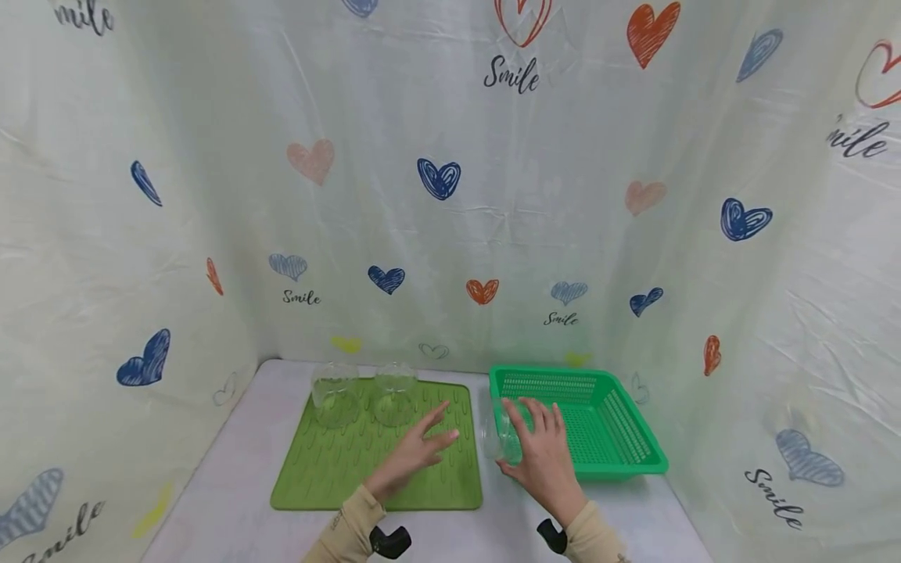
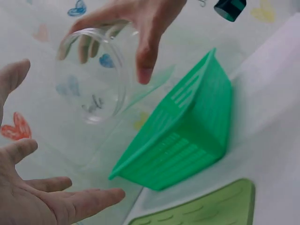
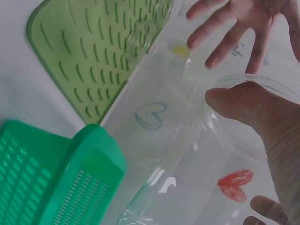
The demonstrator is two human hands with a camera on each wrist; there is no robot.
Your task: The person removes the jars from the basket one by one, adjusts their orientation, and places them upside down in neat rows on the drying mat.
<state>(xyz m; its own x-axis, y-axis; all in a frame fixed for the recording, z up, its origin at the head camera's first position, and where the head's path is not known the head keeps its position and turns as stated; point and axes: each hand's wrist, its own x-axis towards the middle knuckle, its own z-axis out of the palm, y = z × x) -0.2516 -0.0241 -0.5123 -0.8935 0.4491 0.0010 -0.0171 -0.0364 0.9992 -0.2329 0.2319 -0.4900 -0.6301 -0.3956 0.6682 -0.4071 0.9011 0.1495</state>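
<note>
My right hand (image 1: 543,457) grips a clear jar (image 1: 496,439) at the left side of the green basket (image 1: 637,469). In the left wrist view the jar (image 2: 75,70) is tilted, its round rim toward that camera, with fingers and thumb spread around it. The right wrist view shows my thumb across the rim of the see-through jar (image 3: 187,173). My left hand (image 1: 414,455) hovers over the green mat (image 1: 436,489), fingers spread, holding nothing. Two more clear jars, a left one (image 1: 335,400) and a right one (image 1: 394,399), stand side by side on the mat's far part.
A white table (image 1: 225,477) carries the mat on the left and the basket on the right. Behind and to both sides hangs a pale curtain (image 1: 380,211) printed with hearts. Each wrist wears a black band, one showing beside the right sleeve (image 1: 594,536).
</note>
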